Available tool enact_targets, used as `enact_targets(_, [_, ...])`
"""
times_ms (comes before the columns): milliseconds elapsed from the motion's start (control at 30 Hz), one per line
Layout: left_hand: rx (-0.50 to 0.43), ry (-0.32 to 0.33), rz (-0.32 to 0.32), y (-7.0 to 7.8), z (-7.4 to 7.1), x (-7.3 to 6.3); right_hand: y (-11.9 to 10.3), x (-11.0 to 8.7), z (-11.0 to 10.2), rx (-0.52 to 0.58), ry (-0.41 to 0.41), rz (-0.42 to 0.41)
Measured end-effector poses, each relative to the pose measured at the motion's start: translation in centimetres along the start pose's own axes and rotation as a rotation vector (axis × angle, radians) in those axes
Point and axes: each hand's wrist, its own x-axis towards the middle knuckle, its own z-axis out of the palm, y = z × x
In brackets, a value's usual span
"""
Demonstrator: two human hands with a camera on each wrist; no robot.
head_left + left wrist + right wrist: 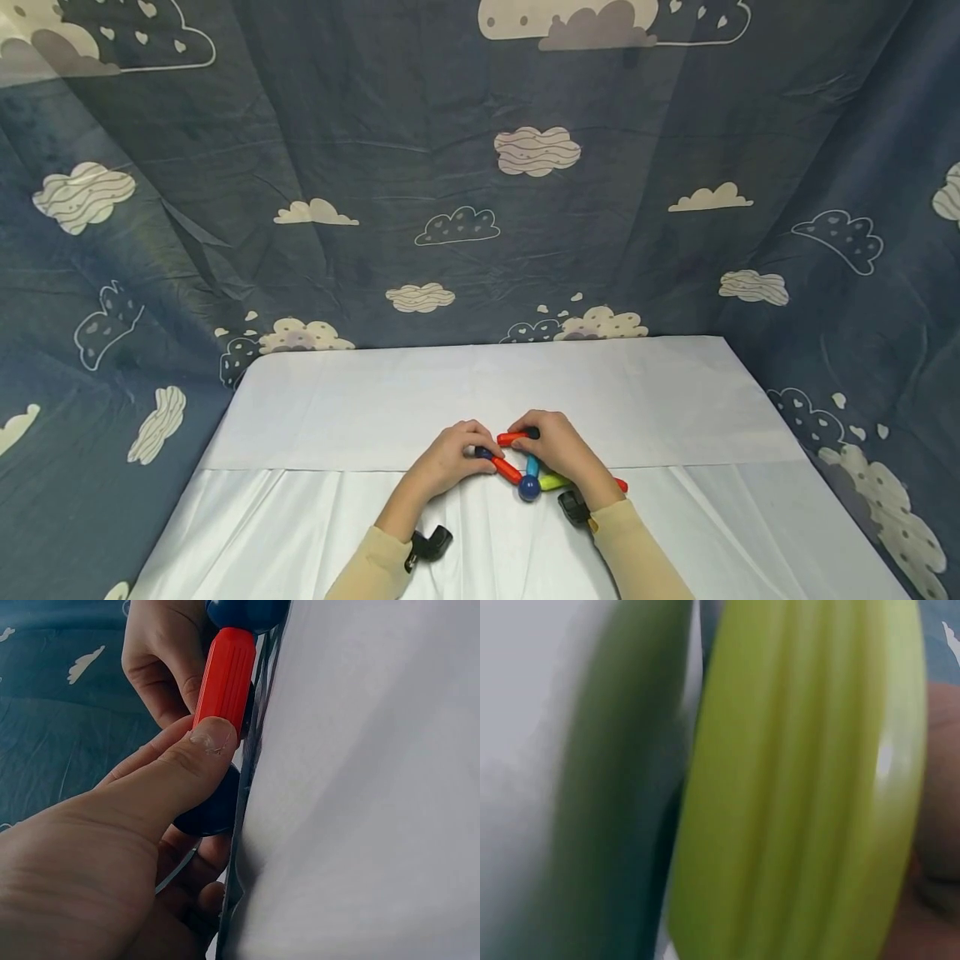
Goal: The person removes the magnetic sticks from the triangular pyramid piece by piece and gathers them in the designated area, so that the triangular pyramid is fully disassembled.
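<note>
On the white table, several magnetic rods and balls are joined together. My left hand [447, 457] pinches a red rod [507, 470] near its far end, with a dark ball [210, 806] by the fingers. That rod's near end meets a dark blue ball [529, 488], where a light blue rod [532, 466] and a yellow-green rod [553, 482] also join. My right hand [561, 446] pinches another red rod [512, 438], which has a dark ball [533, 432] at its end. In the right wrist view the yellow-green rod [802, 780] hides most of the hand.
A red tip [621, 485] shows beyond the right wrist. The white cloth [322, 525] covers the table, and a dark curtain [420, 175] with cloud prints hangs behind and at both sides. Each wrist wears a black camera [431, 545].
</note>
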Motion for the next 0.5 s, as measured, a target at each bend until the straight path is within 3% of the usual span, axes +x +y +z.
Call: enact_targets(500, [-0.015,0.01,-0.031,-0.05,0.07,0.08,-0.31,0.0,-0.13,-0.028,0.039,0.034])
